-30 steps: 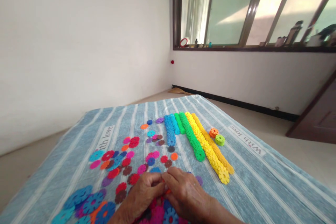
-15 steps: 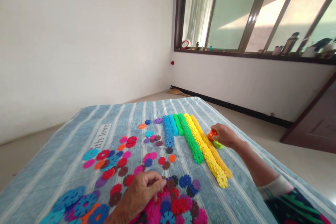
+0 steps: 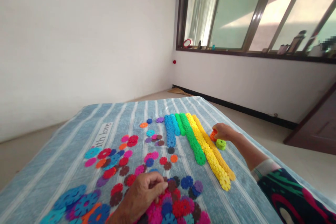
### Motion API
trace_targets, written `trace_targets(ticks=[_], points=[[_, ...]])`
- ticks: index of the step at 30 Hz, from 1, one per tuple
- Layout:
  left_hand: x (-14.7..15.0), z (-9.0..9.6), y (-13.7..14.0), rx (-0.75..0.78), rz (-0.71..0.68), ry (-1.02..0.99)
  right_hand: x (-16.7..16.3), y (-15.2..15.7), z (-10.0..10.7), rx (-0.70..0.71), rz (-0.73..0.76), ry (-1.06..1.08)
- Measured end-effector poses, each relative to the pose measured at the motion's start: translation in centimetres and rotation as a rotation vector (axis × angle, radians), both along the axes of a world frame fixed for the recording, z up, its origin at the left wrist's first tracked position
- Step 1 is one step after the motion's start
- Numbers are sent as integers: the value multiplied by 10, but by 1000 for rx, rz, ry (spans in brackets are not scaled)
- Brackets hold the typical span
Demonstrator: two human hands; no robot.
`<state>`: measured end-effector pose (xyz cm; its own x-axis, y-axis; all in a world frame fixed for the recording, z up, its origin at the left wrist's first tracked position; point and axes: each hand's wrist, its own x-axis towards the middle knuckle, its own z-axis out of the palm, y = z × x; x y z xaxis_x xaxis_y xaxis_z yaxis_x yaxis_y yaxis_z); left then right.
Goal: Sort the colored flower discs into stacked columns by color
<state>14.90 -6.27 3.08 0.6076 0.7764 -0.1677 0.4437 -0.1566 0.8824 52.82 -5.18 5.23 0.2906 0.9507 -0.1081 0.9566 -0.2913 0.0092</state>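
Note:
My right hand (image 3: pixel 222 132) is at the far right of the cloth, its fingers closed on orange snowflake discs (image 3: pixel 213 135). A lime-green disc stack (image 3: pixel 221 144) lies just below that hand. To its left run overlapping rows of discs: dark yellow (image 3: pixel 213 146), bright yellow (image 3: pixel 210 155), green (image 3: pixel 193 140) and blue (image 3: pixel 170 131). My left hand (image 3: pixel 147 192) rests at the near edge of a mixed pile of discs (image 3: pixel 181 205), mostly pink and red. Its fingers are curled with the thumb against them; whatever they may hold is hidden.
A striped blue cloth (image 3: pixel 78 136) covers the surface. Loose discs in several colours are scattered left of the rows, with larger blue discs (image 3: pixel 70 196) at the near left. A white wall stands behind; bottles (image 3: pixel 296 42) line the window sill at right.
My right hand has moved slightly, and the lime-green discs below it show more fully. My left hand stays at the pile. The whole view has shifted a little.

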Motion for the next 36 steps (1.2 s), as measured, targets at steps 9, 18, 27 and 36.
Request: trace_targets(ticks=[9,18,27,36], points=[[-1,-2,1,0,-24,19,5,5,-10,4,-7,69],[-1,-5,2,-26,-47,12,1,9,-17,2,-16,59],[-3,-9,3,-7,-62,25,1,13,-19,-17,13,23],[-2,-7,3,-19,-64,25,-2,15,-21,-33,32,-6]])
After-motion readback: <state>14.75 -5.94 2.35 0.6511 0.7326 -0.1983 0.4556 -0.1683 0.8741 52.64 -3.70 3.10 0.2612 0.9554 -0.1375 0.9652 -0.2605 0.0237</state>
